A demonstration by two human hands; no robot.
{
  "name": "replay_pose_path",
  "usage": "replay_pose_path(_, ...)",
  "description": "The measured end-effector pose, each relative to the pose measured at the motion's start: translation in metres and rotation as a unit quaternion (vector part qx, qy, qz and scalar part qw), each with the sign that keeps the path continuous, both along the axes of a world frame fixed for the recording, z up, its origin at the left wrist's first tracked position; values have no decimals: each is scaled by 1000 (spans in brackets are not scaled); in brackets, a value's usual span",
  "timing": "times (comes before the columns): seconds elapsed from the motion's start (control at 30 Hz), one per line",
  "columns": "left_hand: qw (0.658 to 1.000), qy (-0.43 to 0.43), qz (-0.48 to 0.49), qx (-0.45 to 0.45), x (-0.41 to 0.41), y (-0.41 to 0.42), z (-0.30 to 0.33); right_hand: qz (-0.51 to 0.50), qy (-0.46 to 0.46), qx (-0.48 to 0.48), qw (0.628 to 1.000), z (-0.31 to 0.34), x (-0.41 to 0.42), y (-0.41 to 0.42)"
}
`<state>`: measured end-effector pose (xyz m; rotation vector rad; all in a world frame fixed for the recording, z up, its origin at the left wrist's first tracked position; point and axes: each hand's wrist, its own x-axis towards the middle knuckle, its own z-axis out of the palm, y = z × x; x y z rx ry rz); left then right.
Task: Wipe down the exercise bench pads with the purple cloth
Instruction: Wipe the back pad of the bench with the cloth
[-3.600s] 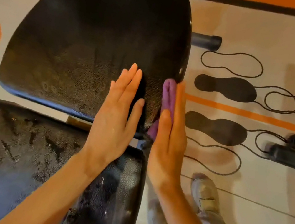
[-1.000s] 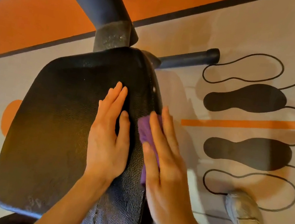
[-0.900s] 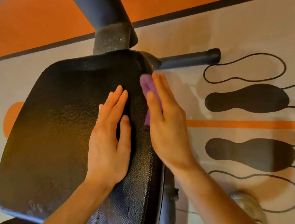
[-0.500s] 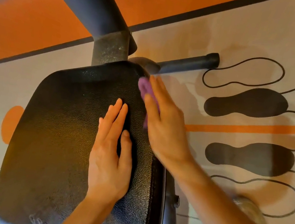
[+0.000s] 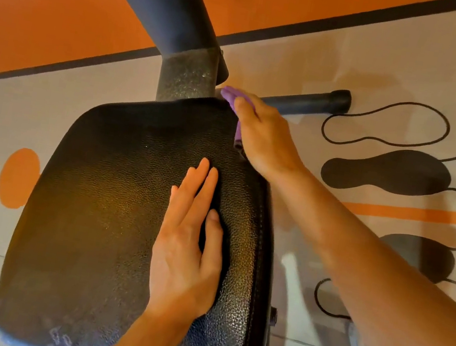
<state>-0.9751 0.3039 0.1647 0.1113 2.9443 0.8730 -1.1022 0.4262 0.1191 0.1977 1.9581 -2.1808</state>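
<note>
The left hand [image 5: 188, 252] lay flat and open on the black bench pad [image 5: 111, 213], fingers together and stretched toward the far end, palm pressed to the grained surface right of the pad's middle. The right hand [image 5: 266, 137] reached across to the pad's far right corner, fingers extended and pressing the purple cloth [image 5: 231, 98] against the pad's edge. Only a small fold of the cloth showed past the fingertips, with a strip more under the palm. Just beyond that corner rose the grey post [image 5: 186, 78] of the frame, the cloth almost touching it. A dark bar [image 5: 311, 102] lay on the floor [image 5: 404, 66] to the right, near the printed black footprints [image 5: 387, 170] and an orange stripe [image 5: 425, 213].
</note>
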Motion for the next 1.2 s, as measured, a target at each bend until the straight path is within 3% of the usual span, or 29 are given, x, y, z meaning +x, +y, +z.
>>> replay_pose_path(0.13,1000,-1,-4,2,-1,-2,-1,-57,10,-88,994,13,108,0)
replay_pose_path(0.2,1000,1,-4,7,-1,-2,-2,-60,41,-66,995,19,145,-1)
replay_pose_path(0.3,1000,1,-8,5,0,-2,-1,-29,48,63,996,12,70,0)
replay_pose_path(0.43,1000,-6,-10,1,-1,-2,1,105,26,208,972,2,-49,-8)
replay_pose_path(0.5,1000,-5,-12,-2,-1,-3,2,95,31,188,977,5,-33,-7)
replay_pose_path(0.6,1000,2,-12,-3,-2,-3,1,23,30,102,994,17,57,3)
replay_pose_path(0.7,1000,6,-5,6,-1,-4,1,15,50,171,984,24,108,5)
replay_pose_path(0.77,1000,6,-6,11,-2,-3,1,35,45,233,971,27,80,2)
replay_pose_path(0.93,1000,1,0,8,-1,-3,2,122,56,269,954,28,-23,-5)
replay_pose_path(1.07,1000,7,13,14,1,-6,9,109,82,299,945,38,-16,9)
replay_pose_path(1.2,995,13,96,21,11,-29,20,84,137,322,933,61,7,18)
